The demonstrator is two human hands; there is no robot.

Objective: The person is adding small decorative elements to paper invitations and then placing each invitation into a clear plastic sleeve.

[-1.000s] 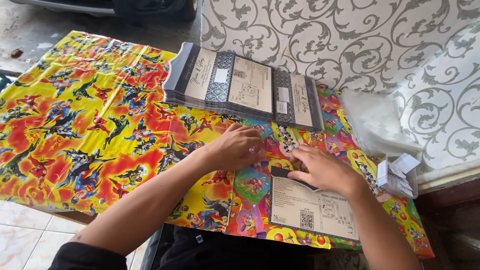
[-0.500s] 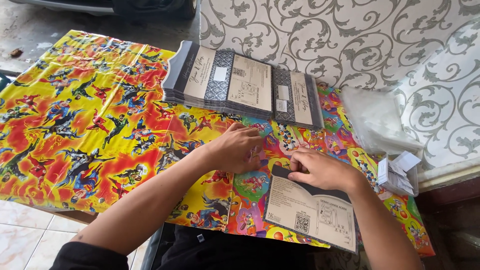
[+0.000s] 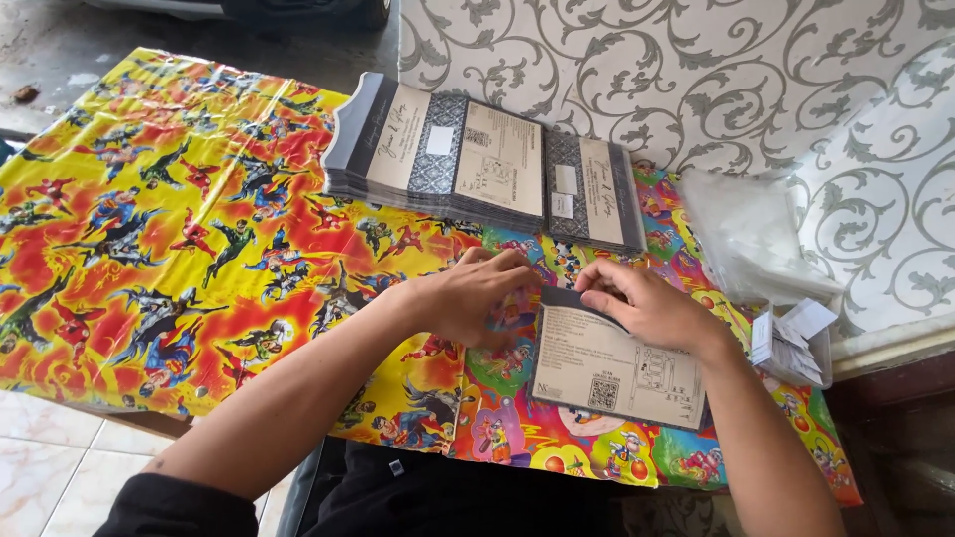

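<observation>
A beige and grey printed card (image 3: pixel 612 366) lies on the bright cartoon-patterned table cover (image 3: pixel 149 259) in front of me. My right hand (image 3: pixel 647 303) rests on the card's upper edge, fingers pinching its top left corner. My left hand (image 3: pixel 477 298) lies just left of the card, fingertips touching its upper left edge. Behind both hands, a wide stack of similar cards (image 3: pixel 487 164) is spread open against the wall.
A pile of clear plastic sleeves (image 3: pixel 746 234) lies at the right by the wall. A small clear box of white paper slips (image 3: pixel 796 343) sits near the table's right edge. A swirl-patterned grey and white wall (image 3: pixel 696 80) backs the table. Tiled floor shows at lower left.
The card has shifted up and left toward my left hand. My right hand moved from its middle to its top left corner, and my left fingertips now meet the card's edge.
</observation>
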